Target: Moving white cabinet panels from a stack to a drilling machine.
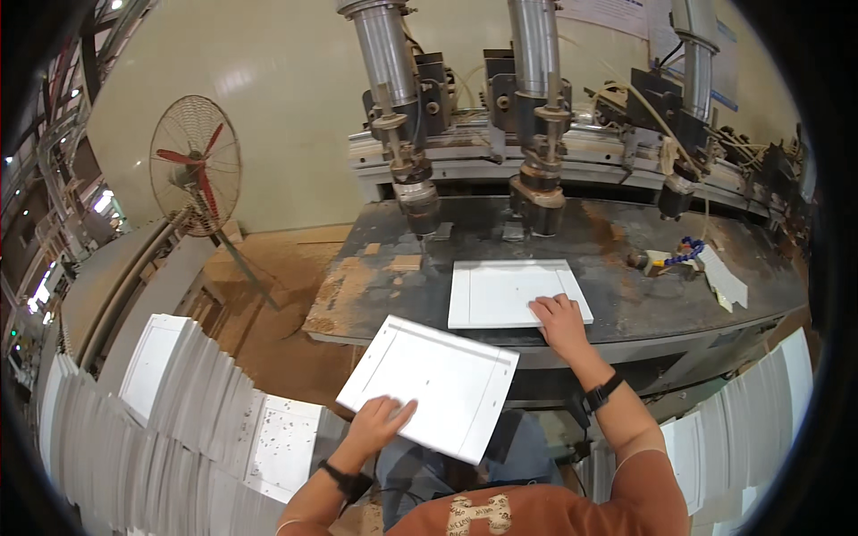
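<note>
My left hand (376, 423) grips a white rectangular panel (438, 380) by its near-left edge, with the thumb lying on the face. This panel is tilted in the air above my lap and has a framed border, small holes near its right edge and a dark spot at its middle. A second white panel (500, 295) of similar make rests on the dark machine table (617, 304), at its front edge. On this panel's near right part lies my right hand (560, 323), its fingers spread a little over the surface; its thumb is not clearly visible.
Drill-like machine heads (541, 196) hang above the table from metal cylinders. A blue jointed hose (684, 253) stands on the right beside a pale scrap (722, 277). Stacked white panels (192, 393) crowd the left, and more stacked panels (746, 429) stand right. A caged fan (195, 165) is far left.
</note>
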The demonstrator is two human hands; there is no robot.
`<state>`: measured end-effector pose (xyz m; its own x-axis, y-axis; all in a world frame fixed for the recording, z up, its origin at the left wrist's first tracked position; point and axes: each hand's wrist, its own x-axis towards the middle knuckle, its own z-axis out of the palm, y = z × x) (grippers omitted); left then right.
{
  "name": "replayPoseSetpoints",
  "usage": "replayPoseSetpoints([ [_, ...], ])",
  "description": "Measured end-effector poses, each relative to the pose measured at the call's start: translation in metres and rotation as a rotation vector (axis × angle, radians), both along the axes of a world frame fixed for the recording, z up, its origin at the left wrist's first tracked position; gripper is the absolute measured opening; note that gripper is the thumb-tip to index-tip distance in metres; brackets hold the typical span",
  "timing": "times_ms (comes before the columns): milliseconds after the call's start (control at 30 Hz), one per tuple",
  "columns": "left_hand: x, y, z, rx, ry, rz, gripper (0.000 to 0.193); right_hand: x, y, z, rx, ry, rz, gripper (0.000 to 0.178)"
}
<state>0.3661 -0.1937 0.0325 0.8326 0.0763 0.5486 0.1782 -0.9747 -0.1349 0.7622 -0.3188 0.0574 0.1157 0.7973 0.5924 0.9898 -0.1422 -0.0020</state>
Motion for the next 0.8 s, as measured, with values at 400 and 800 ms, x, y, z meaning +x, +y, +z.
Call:
replayPoseSetpoints([
  [400, -0.212, 0.024, 0.143, 0.496, 0.002, 0.683, 0.036, -0.012, 0.120, -0.023, -0.207, 0.348, -0.101, 0.046],
  [800, -0.346, 0.181, 0.109, 0.260, -0.006, 1.407, 0.043, -0.003, 0.132, -0.027, -0.011, 0.335, 0.230, 0.053],
])
